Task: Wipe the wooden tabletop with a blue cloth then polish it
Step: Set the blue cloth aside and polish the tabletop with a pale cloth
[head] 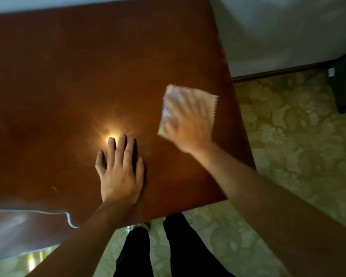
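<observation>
- Our left hand [119, 172] lies flat and released, fingers spread, on the tabletop [68, 76] at lower centre.
- Our right hand [188, 124] presses a pale, blurred cloth [206, 100] flat at centre right.
- We read no writing.

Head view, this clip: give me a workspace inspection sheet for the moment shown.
Surface: wooden tabletop, glossy, with a bright light reflection by the left fingertips.
Job's things: cloth, pale in this light, flat on the tabletop near its right edge.
Clutter: small speck near the front left; pale sheet at the front-left corner.
Grippers: left hand flat, fingers spread; right hand pressed on the cloth, motion-blurred.
Cables: nothing seen.
Surroundings: patterned carpet, white wall, dark box at right.
</observation>
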Demonstrator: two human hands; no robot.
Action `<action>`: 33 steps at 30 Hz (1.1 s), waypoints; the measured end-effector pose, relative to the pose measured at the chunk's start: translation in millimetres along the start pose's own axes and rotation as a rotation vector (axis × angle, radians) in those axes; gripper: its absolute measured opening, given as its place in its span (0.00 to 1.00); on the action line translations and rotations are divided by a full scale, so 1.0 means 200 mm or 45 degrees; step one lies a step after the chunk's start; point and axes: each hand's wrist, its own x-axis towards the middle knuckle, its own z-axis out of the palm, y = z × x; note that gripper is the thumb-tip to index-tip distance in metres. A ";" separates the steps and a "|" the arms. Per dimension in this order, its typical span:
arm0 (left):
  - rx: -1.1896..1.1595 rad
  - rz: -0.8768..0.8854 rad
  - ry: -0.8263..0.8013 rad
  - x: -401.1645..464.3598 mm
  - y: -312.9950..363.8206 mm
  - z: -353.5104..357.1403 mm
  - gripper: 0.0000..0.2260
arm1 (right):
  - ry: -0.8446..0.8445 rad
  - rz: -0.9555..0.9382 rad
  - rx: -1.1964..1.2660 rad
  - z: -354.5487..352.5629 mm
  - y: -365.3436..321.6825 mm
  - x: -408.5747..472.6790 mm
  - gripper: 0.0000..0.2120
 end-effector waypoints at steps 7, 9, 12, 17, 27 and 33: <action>0.072 0.000 -0.002 0.00 0.01 0.01 0.26 | -0.017 0.368 -0.079 -0.10 0.30 0.37 0.31; 0.086 0.016 -0.008 0.00 0.00 0.01 0.26 | -0.034 0.250 -0.045 -0.08 0.11 0.43 0.30; 0.088 0.034 0.016 0.00 0.00 0.00 0.25 | -0.073 -0.088 0.055 -0.03 -0.24 0.36 0.29; 0.025 0.019 0.077 0.00 0.00 0.01 0.23 | -0.231 -0.607 0.024 0.02 -0.47 0.22 0.27; -0.268 0.055 0.094 -0.04 -0.08 -0.05 0.25 | -0.189 -0.432 -0.075 0.01 -0.53 0.52 0.29; -0.213 -0.244 0.282 -0.23 -0.58 -0.22 0.26 | -0.194 -0.765 0.036 0.15 -0.87 -0.15 0.28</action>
